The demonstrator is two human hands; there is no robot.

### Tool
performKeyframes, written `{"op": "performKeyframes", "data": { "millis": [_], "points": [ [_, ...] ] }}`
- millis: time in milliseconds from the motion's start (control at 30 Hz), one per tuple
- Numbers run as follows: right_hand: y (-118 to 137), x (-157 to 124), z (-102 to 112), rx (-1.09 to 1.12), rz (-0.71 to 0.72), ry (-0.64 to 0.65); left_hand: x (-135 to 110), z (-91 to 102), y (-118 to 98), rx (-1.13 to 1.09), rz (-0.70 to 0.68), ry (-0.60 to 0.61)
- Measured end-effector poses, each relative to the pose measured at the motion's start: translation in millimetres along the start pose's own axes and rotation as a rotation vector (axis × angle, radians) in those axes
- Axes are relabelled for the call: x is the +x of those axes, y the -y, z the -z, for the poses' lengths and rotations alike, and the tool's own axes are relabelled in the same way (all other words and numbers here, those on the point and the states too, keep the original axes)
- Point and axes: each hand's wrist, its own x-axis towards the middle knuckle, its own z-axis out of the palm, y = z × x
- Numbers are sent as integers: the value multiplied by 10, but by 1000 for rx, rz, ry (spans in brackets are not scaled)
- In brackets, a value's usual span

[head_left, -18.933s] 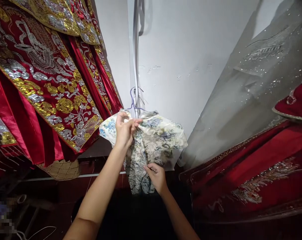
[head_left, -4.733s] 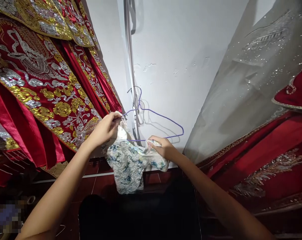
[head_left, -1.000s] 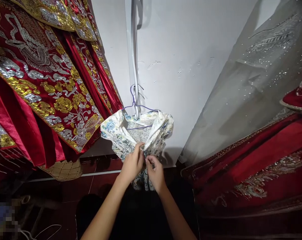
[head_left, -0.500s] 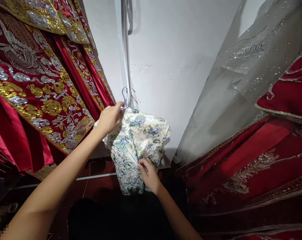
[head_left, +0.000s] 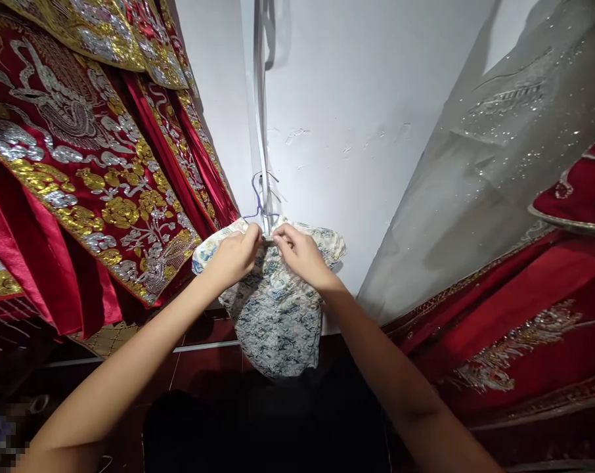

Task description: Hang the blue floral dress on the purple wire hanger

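Note:
A white short-sleeved shirt [head_left: 282,315] with a blue and yellow floral pattern hangs on a purple hanger [head_left: 258,197] in front of me. My left hand [head_left: 238,253] pinches the shirt's neckline at the left of its front opening. Just across from it, my right hand [head_left: 300,253] grips the other side of the neckline, fingertips pressed together. The two hands nearly meet below the hanger's hook. What exactly lies between the fingertips, cloth edge or fastening, is too small to tell.
A white upright pole [head_left: 258,98] stands against the white wall [head_left: 347,79]. Red garments with gold and silver embroidery [head_left: 120,177] hang at left. On the right are a sheer sparkling grey cloth [head_left: 455,197] and a red beaded garment [head_left: 514,295]. Dark red tiles [head_left: 203,371] cover the floor.
My right hand has moved up from the shirt's lower front to the neckline. My left hand has shifted slightly down and right, off the hanger area. The shirt now faces me more squarely.

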Motion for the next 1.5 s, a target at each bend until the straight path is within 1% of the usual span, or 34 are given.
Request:
{"op": "performKeyframes", "data": {
  "millis": [67, 167, 267, 333, 400, 467, 533, 600, 633, 667, 700, 733, 800, 833, 867, 967, 1067, 1200, 1333, 1400, 1500],
  "points": [
    [-17, 74, 16, -56, 36, 38, -19, -13, 8, -24, 11, -1],
    [-48, 93, 31, -93, 91, 69, -51, -21, 34, -33, -4, -12],
    [-68, 86, 21, -192, 147, 89, -75, -25, 59, 17, -22, -32],
    [-68, 93, -14, -242, 152, 93, -90, -60, 39, 57, -18, -30],
    [-43, 124, -60, -248, 129, 67, -120, -155, -39, 82, 6, -6],
    [16, 182, -89, -217, 100, 10, -182, -313, -179, 58, 42, 60],
    [96, 255, -79, -181, 86, -60, -275, -494, -340, -38, 74, 145],
    [165, 310, -29, -170, 85, -93, -363, -633, -460, -131, 94, 192],
    [184, 323, 3, -173, 87, -84, -388, -668, -486, -170, 111, 186],
    [191, 322, 32, -178, 86, -65, -394, -677, -485, -226, 144, 145],
    [185, 309, 57, -182, 80, -40, -375, -660, -459, -311, 195, 72],
    [169, 285, 73, -185, 71, -16, -333, -622, -412, -430, 264, -27],
    [118, 218, 78, -178, 52, 5, -194, -507, -284, -708, 416, -214],
    [92, 182, 69, -168, 44, 7, -111, -446, -218, -829, 476, -256],
    [71, 150, 56, -155, 40, 7, -31, -390, -160, -918, 515, -252],
    [39, 89, 12, -114, 37, -20, 133, -288, -66, -1086, 551, -136],
    [32, 71, -16, -77, 29, -37, 151, -273, -84, -1109, 540, -101],
    [2, 53, -40, -51, 25, -4, 104, -290, -146, -1107, 560, -108],
    [-29, 33, -68, -42, 17, -60, 86, -338, -175, -1158, 521, -176],
    [-31, 46, -81, -11, 19, -79, 68, -405, -193, -1116, 506, -205],
    [-27, 109, -100, 43, 23, -78, 31, -559, -221, -1001, 512, -218]
  ]
}}
